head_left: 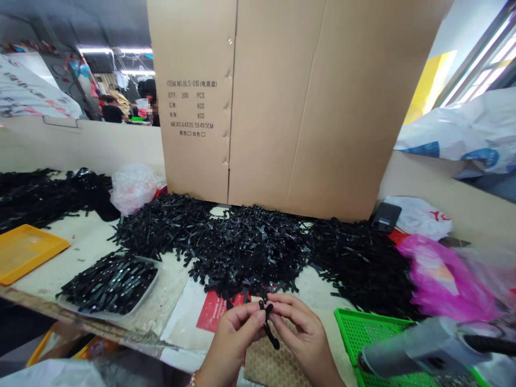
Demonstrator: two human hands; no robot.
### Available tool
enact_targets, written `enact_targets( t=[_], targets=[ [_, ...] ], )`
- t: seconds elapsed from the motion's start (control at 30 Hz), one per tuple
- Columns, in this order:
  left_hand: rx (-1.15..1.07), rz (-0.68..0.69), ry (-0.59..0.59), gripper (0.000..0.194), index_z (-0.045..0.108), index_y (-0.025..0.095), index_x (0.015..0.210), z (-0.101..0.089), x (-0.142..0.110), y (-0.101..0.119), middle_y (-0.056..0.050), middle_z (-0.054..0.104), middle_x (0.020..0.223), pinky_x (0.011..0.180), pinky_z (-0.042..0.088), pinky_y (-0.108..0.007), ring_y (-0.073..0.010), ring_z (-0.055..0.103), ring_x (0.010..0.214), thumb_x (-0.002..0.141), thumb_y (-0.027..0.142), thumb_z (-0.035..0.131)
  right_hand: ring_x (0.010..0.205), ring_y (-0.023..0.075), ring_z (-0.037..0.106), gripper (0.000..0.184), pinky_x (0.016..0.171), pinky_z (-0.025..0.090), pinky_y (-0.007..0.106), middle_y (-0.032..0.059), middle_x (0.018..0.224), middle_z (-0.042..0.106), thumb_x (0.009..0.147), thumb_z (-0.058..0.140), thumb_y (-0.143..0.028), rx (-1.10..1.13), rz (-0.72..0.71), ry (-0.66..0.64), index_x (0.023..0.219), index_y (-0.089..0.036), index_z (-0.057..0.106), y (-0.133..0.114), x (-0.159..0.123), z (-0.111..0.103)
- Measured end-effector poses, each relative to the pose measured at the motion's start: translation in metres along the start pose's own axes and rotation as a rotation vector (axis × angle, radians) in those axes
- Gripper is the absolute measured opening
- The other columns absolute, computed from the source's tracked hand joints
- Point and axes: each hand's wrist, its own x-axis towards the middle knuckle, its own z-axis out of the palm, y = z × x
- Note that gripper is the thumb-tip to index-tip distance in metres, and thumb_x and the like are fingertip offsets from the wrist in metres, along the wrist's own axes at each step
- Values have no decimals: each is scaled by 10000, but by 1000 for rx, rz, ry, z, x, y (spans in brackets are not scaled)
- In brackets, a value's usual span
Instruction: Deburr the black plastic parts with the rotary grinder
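My left hand [241,329] pinches a small black Y-shaped part [272,336] between thumb and fingertips. From the other side, the fingers of my right hand [301,329] are closed on the same part near its upper end. It seems to be made of narrow black strips joined together, one arm hanging down; the joint is partly hidden by my fingertips. Just beyond my hands lies a large heap of small black parts [253,247]. Under them are a red-and-white printed sheet [213,310] and a textured tan mat [264,361].
A clear tray [149,287] of black strips stands left, near a yellow tray [30,250]. A tall cardboard box [282,107] rises behind the heap. To the right are another black pile [363,263], a green basket [350,330], a grey metal tool [419,344] and a pink bag [439,279].
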Motion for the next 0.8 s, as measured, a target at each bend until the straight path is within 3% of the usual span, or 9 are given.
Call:
enact_targets(
  t=[0.17, 0.37, 0.57, 0.67, 0.8],
  targets=[
    [70, 34, -28, 317, 768, 136, 882, -3, -2, 2, -110, 728, 897, 819, 490, -306, -215, 649, 837, 727, 412, 745, 868, 213, 650, 275, 786, 564, 328, 81, 988, 676, 770, 757, -380, 336, 304, 46, 1003, -243, 703, 5, -6, 9],
    [408, 155, -19, 257, 781, 160, 824, -11, -4, 11, -109, 723, 903, 815, 470, -288, -234, 629, 883, 746, 395, 713, 814, 158, 604, 413, 806, 510, 304, 68, 1024, 652, 768, 747, -472, 684, 636, -107, 1097, -231, 682, -3, -2, -6],
    [598, 210, 5, 208, 782, 169, 769, -14, -8, 12, -120, 717, 872, 794, 487, -295, -230, 632, 840, 719, 365, 734, 694, 106, 542, 416, 657, 449, 219, 10, 809, 623, 716, 809, -410, 599, 650, -280, 1068, -217, 702, -5, 13, -13],
    [543, 105, -11, 289, 777, 157, 775, -14, -10, 10, -95, 712, 787, 727, 497, -286, -204, 624, 750, 690, 431, 752, 677, 102, 540, 382, 631, 437, 208, -3, 771, 615, 693, 828, -381, 564, 633, -302, 1011, -210, 703, -4, 15, -13],
    [353, -58, -7, 404, 752, 139, 767, -12, -14, 8, -64, 696, 707, 610, 498, -250, -156, 601, 634, 625, 517, 780, 666, 111, 541, 382, 613, 429, 216, 1, 762, 618, 670, 840, -386, 580, 624, -227, 957, -190, 682, -4, 15, -16]
  ],
)
